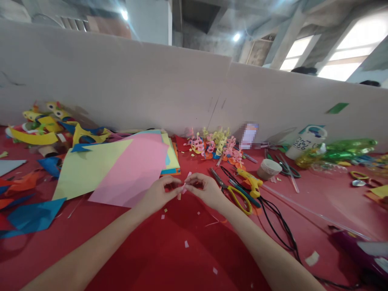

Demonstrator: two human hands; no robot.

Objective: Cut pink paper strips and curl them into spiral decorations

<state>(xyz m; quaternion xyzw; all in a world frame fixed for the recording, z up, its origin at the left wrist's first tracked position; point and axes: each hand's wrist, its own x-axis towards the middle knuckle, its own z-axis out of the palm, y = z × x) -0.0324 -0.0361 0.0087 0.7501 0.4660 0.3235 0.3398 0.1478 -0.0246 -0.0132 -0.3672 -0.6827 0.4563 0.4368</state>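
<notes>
The left hand and the right hand are meeting above the red table, thumbs and fingertips pinching a small pink strip between them. The strip is sitting right in the gap where the two sets of fingertips are coming together, its upper end sticking up above the pinch and its lower part partly hidden by the fingers. The remaining fingers of both hands are curling.

Small paper scraps are lying on the table below and nearer the person. Just beside the left hand, a pink sheet is lying partly over a pale yellow sheet. Near the right hand, scissors with yellow handles are lying beside a yellow glue gun, and a paper cup is standing beyond. Past the hands, a cluster of pink and yellow paper curls is standing near the white partition. Farther right, a white jug is standing beside a green plastic bottle; at far left, blue paper is lying folded.
</notes>
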